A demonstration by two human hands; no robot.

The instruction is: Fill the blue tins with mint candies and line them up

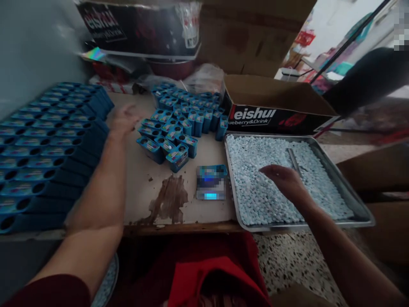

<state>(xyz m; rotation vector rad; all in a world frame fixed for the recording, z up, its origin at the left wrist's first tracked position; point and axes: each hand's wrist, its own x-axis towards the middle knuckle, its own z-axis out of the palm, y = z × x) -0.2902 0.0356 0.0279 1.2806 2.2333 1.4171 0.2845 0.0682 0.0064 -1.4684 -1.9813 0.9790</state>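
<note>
My left hand [124, 118], blurred by motion, is over the table between two groups of blue plastic containers. Its fingers look loosely apart, and I see nothing in them. Rows of these containers [47, 151] with dark round openings are packed at the left. More loose blue containers [177, 157] stand to the right of the hand. My right hand [284, 181] is low over a metal tray [236, 209] of small pale-blue pellets [255, 200]. Its fingers are pressed together; whatever they hold is hidden. A metal strip-like tool [294, 161] lies on the pellets beyond it.
A small scale-like device [211, 187] with a lit display sits by the tray, with something blue at its back edge. An open cardboard box [275, 115] stands behind the tray. A plastic-wrapped carton [140, 32] is at the back. Below the table's left edge is a round container of pellets [108, 281].
</note>
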